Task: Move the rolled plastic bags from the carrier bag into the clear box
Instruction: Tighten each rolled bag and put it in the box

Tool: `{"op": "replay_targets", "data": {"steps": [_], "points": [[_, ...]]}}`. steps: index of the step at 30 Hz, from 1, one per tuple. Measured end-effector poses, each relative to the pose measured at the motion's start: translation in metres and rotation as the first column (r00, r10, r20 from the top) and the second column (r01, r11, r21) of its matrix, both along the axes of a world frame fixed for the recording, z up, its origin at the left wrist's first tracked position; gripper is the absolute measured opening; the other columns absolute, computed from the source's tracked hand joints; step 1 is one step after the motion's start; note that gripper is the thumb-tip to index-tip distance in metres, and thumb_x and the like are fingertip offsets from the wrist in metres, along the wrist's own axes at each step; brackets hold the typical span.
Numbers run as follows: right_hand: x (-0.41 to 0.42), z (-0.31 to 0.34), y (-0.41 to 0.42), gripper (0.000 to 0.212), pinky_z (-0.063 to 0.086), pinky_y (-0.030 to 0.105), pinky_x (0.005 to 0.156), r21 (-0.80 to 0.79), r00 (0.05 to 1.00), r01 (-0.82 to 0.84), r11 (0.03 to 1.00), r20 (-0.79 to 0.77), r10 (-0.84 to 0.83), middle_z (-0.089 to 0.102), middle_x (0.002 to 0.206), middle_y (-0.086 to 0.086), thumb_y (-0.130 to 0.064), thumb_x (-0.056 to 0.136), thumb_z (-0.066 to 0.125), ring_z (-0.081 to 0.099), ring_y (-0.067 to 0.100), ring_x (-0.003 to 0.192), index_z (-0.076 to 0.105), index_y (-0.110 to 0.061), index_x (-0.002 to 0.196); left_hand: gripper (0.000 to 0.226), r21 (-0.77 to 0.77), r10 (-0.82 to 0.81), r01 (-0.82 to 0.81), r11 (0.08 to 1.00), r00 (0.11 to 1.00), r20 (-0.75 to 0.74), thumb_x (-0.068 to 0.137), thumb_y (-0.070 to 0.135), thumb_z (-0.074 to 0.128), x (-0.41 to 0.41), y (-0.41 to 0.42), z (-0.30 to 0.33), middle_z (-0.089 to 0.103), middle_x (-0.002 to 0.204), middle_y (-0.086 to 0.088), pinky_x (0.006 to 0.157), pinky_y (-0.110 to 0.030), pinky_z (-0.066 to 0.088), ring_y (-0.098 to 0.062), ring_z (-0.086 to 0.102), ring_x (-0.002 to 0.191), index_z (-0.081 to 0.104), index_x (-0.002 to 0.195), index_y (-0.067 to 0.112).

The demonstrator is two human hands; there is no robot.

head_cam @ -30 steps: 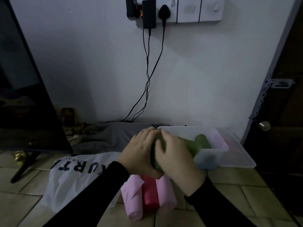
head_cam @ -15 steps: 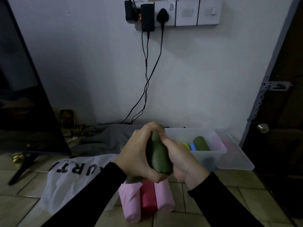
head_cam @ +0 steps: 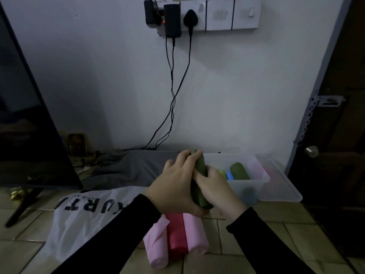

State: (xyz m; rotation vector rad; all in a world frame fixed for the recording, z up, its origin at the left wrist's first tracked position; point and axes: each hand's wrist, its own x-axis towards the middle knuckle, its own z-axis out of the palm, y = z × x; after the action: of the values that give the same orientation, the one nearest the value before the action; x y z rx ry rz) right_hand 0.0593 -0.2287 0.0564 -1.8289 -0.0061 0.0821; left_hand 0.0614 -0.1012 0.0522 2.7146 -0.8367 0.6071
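A dark green roll of plastic bags (head_cam: 201, 175) stands nearly upright between both hands, above the floor. My left hand (head_cam: 175, 186) grips it from the left and my right hand (head_cam: 215, 186) from the right. Behind them sits the clear box (head_cam: 258, 180), holding another green roll (head_cam: 239, 171) and small blue and yellow rolls. Two pink rolls (head_cam: 195, 234) and a red roll (head_cam: 175, 232) lie on the tiles below my hands. The white carrier bag (head_cam: 85, 214) lies flat to the left.
The box's clear lid (head_cam: 284, 186) lies to its right, beside a dark door (head_cam: 335, 135). A grey cloth (head_cam: 128, 167) is spread along the wall. A black TV screen (head_cam: 23, 115) on a stand fills the left. Cables hang from wall sockets (head_cam: 189, 18).
The green roll has been turned from lying across my hands to nearly upright, and both hands have shifted their hold on it. The camera view dropped slightly.
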Motion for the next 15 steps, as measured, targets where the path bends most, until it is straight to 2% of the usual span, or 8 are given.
{"op": "replay_targets", "data": {"steps": [1, 2, 5, 8, 10, 11, 13, 15], "points": [[0.000, -0.001, 0.000, 0.037, 0.055, 0.035, 0.083, 0.011, 1.000, -0.003, 1.000, -0.007, 0.003, 0.071, 0.095, 0.004, -0.046, 0.087, 0.059, 0.067, 0.017, 0.089, 0.064, -0.014, 0.104, 0.126, 0.015, 0.003, -0.003, 1.000, 0.999, 0.046, 0.043, 0.066, 0.070, 0.000, -0.002, 0.001, 0.035, 0.141, 0.001, 0.107, -0.035, 0.033, -0.016, 0.031, 0.135, 0.024, 0.147, 0.013], [0.001, -0.001, 0.000, 0.038, 0.055, 0.034, 0.082, 0.115, 0.999, -0.005, 0.993, -0.051, 0.011, 0.072, 0.096, 0.004, -0.047, 0.086, 0.060, 0.068, 0.017, 0.089, 0.065, -0.013, 0.105, 0.124, -0.012, -0.008, 0.008, 1.000, 0.999, 0.038, 0.041, 0.065, 0.070, 0.002, -0.003, 0.003, 0.038, 0.138, 0.003, 0.105, -0.033, 0.034, -0.013, 0.036, 0.131, 0.028, 0.145, 0.015], [0.004, 0.004, -0.005, 0.040, 0.056, 0.031, 0.077, 0.513, 0.962, -0.006, 0.858, -0.232, 0.145, 0.075, 0.096, 0.008, -0.047, 0.083, 0.064, 0.071, 0.019, 0.088, 0.071, -0.011, 0.099, 0.110, -0.322, -0.126, 0.086, 0.943, 0.986, -0.107, 0.037, 0.056, 0.073, 0.006, 0.001, 0.005, 0.043, 0.135, 0.012, 0.106, -0.029, 0.037, -0.002, 0.044, 0.124, 0.040, 0.138, 0.026], [0.005, 0.006, -0.009, 0.039, 0.054, 0.034, 0.082, 0.743, 0.905, 0.007, 0.669, -0.289, 0.311, 0.073, 0.098, 0.011, -0.045, 0.080, 0.067, 0.071, 0.021, 0.090, 0.076, -0.009, 0.092, 0.102, -0.706, -0.319, 0.115, 0.699, 0.933, -0.164, 0.040, 0.038, 0.081, 0.005, -0.004, -0.010, 0.050, 0.133, 0.004, 0.104, -0.033, 0.043, -0.013, 0.050, 0.125, 0.044, 0.134, 0.026], [0.006, 0.004, -0.008, 0.035, 0.052, 0.036, 0.090, 0.801, 0.895, -0.005, 0.598, -0.263, 0.360, 0.072, 0.101, 0.011, -0.043, 0.078, 0.067, 0.070, 0.022, 0.094, 0.078, -0.011, 0.087, 0.105, -0.827, -0.408, 0.077, 0.557, 0.893, -0.192, 0.043, 0.031, 0.083, 0.004, -0.012, -0.021, 0.050, 0.136, -0.006, 0.106, -0.032, 0.041, -0.018, 0.049, 0.128, 0.041, 0.139, 0.017], [0.006, 0.002, -0.007, 0.034, 0.051, 0.036, 0.092, 0.807, 0.898, -0.005, 0.591, -0.256, 0.357, 0.071, 0.101, 0.012, -0.043, 0.078, 0.068, 0.069, 0.022, 0.095, 0.078, -0.012, 0.087, 0.107, -0.843, -0.422, 0.060, 0.535, 0.883, -0.205, 0.044, 0.030, 0.084, 0.004, -0.014, -0.025, 0.049, 0.137, -0.008, 0.107, -0.032, 0.040, -0.019, 0.048, 0.129, 0.039, 0.140, 0.015], [0.009, -0.001, -0.008, 0.031, 0.053, 0.036, 0.089, 0.803, 0.907, 0.000, 0.596, -0.251, 0.338, 0.071, 0.097, 0.012, -0.041, 0.079, 0.067, 0.069, 0.023, 0.092, 0.078, -0.012, 0.084, 0.109, -0.807, -0.413, 0.042, 0.589, 0.874, -0.256, 0.046, 0.032, 0.084, 0.006, -0.011, -0.026, 0.047, 0.140, -0.005, 0.108, -0.030, 0.039, -0.015, 0.046, 0.131, 0.035, 0.142, 0.016], [0.010, -0.002, -0.010, 0.032, 0.057, 0.033, 0.076, 0.746, 0.917, -0.001, 0.666, -0.264, 0.298, 0.073, 0.088, 0.012, -0.040, 0.082, 0.066, 0.071, 0.022, 0.080, 0.077, -0.010, 0.083, 0.113, -0.689, -0.353, 0.053, 0.723, 0.885, -0.302, 0.046, 0.042, 0.084, 0.010, -0.003, -0.020, 0.039, 0.145, 0.004, 0.111, -0.033, 0.037, -0.006, 0.039, 0.135, 0.032, 0.144, 0.021]]}}
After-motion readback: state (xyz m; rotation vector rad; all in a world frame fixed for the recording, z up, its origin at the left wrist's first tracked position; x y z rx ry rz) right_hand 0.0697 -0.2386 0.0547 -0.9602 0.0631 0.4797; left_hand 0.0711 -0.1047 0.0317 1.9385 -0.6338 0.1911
